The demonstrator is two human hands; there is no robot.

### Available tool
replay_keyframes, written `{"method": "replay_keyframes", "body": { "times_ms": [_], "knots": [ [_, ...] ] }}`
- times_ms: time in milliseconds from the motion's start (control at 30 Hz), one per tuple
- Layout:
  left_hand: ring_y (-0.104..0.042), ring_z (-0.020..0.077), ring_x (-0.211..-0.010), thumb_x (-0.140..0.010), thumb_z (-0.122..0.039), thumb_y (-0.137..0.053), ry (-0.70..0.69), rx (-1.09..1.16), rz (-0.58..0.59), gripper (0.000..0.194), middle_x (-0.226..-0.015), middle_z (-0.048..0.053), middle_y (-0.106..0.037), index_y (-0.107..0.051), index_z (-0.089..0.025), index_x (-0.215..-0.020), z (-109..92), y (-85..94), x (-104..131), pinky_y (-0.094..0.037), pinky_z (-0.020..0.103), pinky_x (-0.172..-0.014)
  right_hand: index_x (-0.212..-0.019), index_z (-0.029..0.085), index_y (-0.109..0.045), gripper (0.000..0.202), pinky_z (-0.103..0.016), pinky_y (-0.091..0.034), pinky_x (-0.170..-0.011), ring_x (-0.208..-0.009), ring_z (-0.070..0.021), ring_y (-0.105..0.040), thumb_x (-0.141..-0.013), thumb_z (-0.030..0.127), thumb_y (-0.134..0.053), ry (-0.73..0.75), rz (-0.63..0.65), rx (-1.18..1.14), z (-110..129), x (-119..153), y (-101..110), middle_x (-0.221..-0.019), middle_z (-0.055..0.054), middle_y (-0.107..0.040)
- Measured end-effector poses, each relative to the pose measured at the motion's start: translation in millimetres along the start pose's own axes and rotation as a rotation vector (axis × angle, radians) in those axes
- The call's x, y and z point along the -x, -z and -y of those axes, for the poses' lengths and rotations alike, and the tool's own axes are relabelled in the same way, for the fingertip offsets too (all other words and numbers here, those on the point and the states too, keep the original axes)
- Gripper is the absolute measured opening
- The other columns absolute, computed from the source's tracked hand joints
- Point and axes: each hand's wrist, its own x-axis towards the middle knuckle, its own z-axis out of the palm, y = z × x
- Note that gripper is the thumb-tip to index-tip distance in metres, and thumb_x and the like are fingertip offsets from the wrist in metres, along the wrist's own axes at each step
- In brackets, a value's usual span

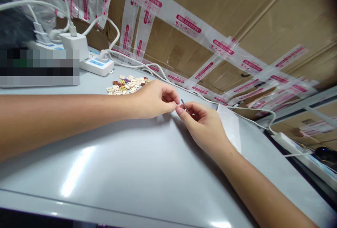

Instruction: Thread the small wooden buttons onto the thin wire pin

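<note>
Above a smooth grey table (131,161), the person's two hands meet at their fingertips. The left hand (155,98), reaching in from the left, has its thumb and forefinger drawn narrow in a pinch on a tiny pale piece (178,106), too small to make out clearly, with the other fingers curled behind. The right hand (204,122) grips a slim dark tool (185,105) between thumb and forefinger, tilted so that its upper end leans left, just beside the pinched piece; the remaining fingers are folded in. Near the left wrist, partly hidden behind it, a loose heap of small oval buttons (129,84) lies straight on the tabletop, mostly cream, with some brown, some yellow and a purple one. Of the containers, the largest is a cardboard box (171,41) behind the hands, crossed by clear tape (188,24) with pink printing; its contents are hidden. A translucent plastic bag (229,126) lies flat beside the right hand, and what it may hold cannot be told. At the far left, crumpled clear plastic (47,13) sits around or beside a dark bundle (15,17). In front of the box, a white power strip (98,63) carries plugs and a square adapter (75,43), and white cables (134,61) trail along the table's back edge
</note>
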Motion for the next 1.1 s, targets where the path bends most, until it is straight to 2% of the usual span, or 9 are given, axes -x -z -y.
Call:
{"method": "replay_keyframes", "body": {
  "times_ms": [200, 433, 733, 1100],
  "knots": [
    [-0.069, 0.0130, -0.073, -0.076, -0.012, -0.065, -0.003, 0.025, 0.073, 0.017, -0.074, -0.001, -0.075, -0.075, -0.016, -0.089, 0.6, 0.2, 0.1, -0.051, 0.023, -0.067, -0.078, 0.018, -0.067, 0.027, -0.026, -0.026, -0.050, -0.052, -0.0089, -0.035, -0.084, 0.045, -0.067, -0.060, -0.002, -0.062, 1.1, 0.2, 4.2, -0.057, 0.005, -0.045],
    [-0.067, 0.0121, -0.072, -0.078, -0.010, -0.064, 0.117, 0.052, 0.047, 0.021, -0.079, 0.002, -0.073, -0.073, -0.013, -0.097, 3.1, 4.4, -3.6, -0.051, 0.024, -0.069, -0.079, 0.020, -0.065, 0.029, -0.024, -0.025, -0.046, -0.046, -0.0070, -0.033, -0.083, 0.048, -0.068, -0.179, 0.011, -0.176, -2.7, -1.9, 5.4, -0.055, 0.007, -0.041],
    [-0.057, 0.0103, -0.064, -0.083, -0.024, -0.061, -0.027, -0.134, 0.141, 0.020, -0.070, -0.001, -0.068, -0.076, -0.016, -0.093, 2.8, 3.6, 0.3, -0.042, 0.023, -0.064, -0.079, 0.020, -0.064, 0.032, -0.023, -0.024, -0.044, -0.046, -0.0061, -0.034, -0.084, 0.051, -0.069, -0.153, 0.073, -0.195, -2.1, 0.0, 8.7, -0.056, 0.006, -0.041],
    [-0.058, 0.0111, -0.065, -0.083, -0.028, -0.064, 0.011, -0.215, 0.123, 0.018, -0.071, -0.002, -0.069, -0.076, -0.018, -0.091, -0.3, 6.4, 0.2, -0.041, 0.024, -0.061, -0.084, 0.020, -0.068, 0.030, -0.023, -0.024, -0.045, -0.048, -0.0063, -0.033, -0.086, 0.050, -0.069, -0.105, 0.100, -0.163, -4.7, 0.0, 9.0, -0.059, 0.006, -0.040]
  ]
}}
